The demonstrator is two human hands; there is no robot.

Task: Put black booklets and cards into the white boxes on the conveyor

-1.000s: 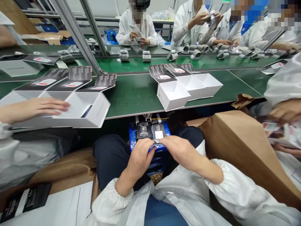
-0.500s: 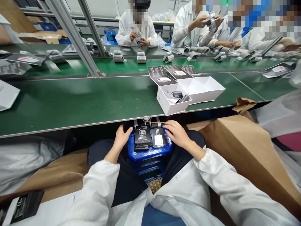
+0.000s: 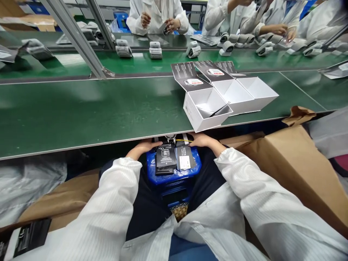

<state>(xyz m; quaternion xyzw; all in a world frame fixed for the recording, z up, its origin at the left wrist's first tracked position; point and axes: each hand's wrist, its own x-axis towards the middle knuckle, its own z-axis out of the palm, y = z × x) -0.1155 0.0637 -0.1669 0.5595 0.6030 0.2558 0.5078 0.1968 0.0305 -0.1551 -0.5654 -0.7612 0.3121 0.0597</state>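
Note:
On the blue plastic stool (image 3: 174, 178) between my knees lie a stack of black printed booklets (image 3: 165, 156) and a smaller stack of dark cards (image 3: 185, 158) with a white panel. My left hand (image 3: 144, 146) is at the stool's far left corner, its thumb stretched toward the booklets. Across from it, my right hand (image 3: 203, 140) reaches beneath the bench edge, thumb beside the cards. The bench and the hands themselves hide most fingers, so any grip is unclear. Between the hands sit a round silvery object (image 3: 170, 137) and a yellow strip.
Above my hands runs the green bench (image 3: 89, 112). Open white boxes (image 3: 208, 108) with black lids stand near its edge. Grey-white rolled devices (image 3: 155, 50) line the far strip, where people in white coats work. A large brown carton (image 3: 296, 159) stands right; black packets (image 3: 31, 235) lie lower left.
Both hands have moved forward from the stool's sides to its far corners, partly under the bench edge. The view has tilted down. Across the bench, one person's hands have moved apart.

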